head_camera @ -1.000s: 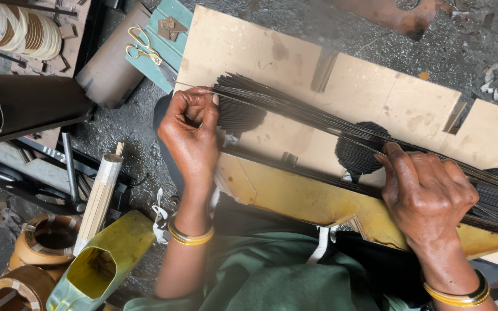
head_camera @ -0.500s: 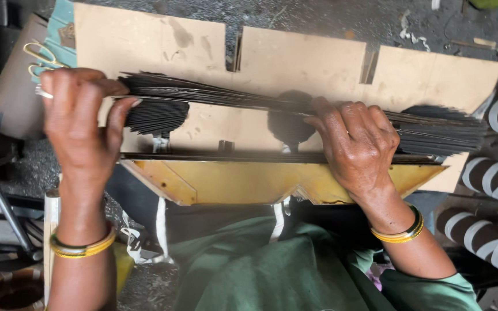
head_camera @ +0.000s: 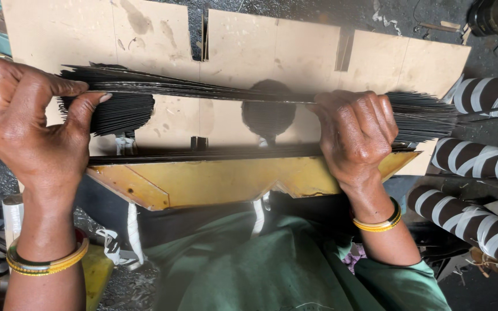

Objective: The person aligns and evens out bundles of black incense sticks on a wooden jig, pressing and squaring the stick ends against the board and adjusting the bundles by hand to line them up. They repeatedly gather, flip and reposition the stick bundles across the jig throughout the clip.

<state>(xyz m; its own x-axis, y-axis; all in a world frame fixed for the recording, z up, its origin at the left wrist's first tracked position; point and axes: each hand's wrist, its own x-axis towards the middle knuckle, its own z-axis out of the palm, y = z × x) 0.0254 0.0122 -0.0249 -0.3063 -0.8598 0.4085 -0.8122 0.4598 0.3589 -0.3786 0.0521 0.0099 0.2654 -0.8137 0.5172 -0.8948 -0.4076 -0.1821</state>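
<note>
Across the middle of the frame a long bundle of thin black sticks (head_camera: 214, 92) runs level, held over a flattened tan cardboard sheet (head_camera: 162, 34) and a yellow board (head_camera: 214, 181). At centre left the left hand (head_camera: 27, 124) pinches one end between thumb and fingers; at centre right the right hand (head_camera: 355, 135) is clenched around the bundle. Brown-and-white striped rolls (head_camera: 479, 158) lie along the right edge, partly cut off, their contents hard to make out
</note>
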